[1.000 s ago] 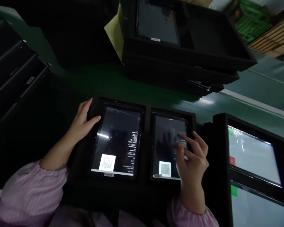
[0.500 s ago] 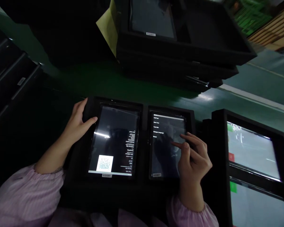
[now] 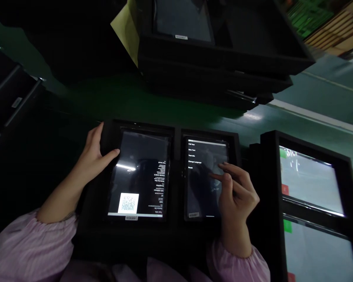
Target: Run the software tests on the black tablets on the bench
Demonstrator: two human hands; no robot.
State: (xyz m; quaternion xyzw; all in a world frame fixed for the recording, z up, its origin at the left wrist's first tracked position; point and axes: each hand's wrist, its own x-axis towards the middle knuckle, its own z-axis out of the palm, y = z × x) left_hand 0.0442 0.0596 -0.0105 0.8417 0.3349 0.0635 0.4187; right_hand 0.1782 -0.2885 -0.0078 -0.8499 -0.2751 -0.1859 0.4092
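Two tablets lie side by side in a black foam tray [image 3: 176, 184]. The left tablet [image 3: 141, 176] shows upside-down text and a white QR code. A menu list is lit on the right tablet [image 3: 200, 188]. My left hand [image 3: 95, 156] rests on the tray's left edge, thumb and fingers apart, the thumb tip at the left tablet's side. Over the right part of the right tablet is my right hand [image 3: 238, 192], index finger stretched out towards the screen, holding nothing; whether the fingertip touches the glass I cannot tell.
Stacked black trays [image 3: 223, 58] stand at the top, the upper one holding a dark tablet [image 3: 182, 19], with yellow paper [image 3: 126, 33] beside them. On the right, a black tray [image 3: 278, 188] holds two bright tablets. More dark devices [image 3: 11, 90] are at the left on the green surface.
The view has shifted slightly, so things sit a little further left. My hands keep nearly the same places on and over the tray. A small white line now shows at the right tablet's bottom.
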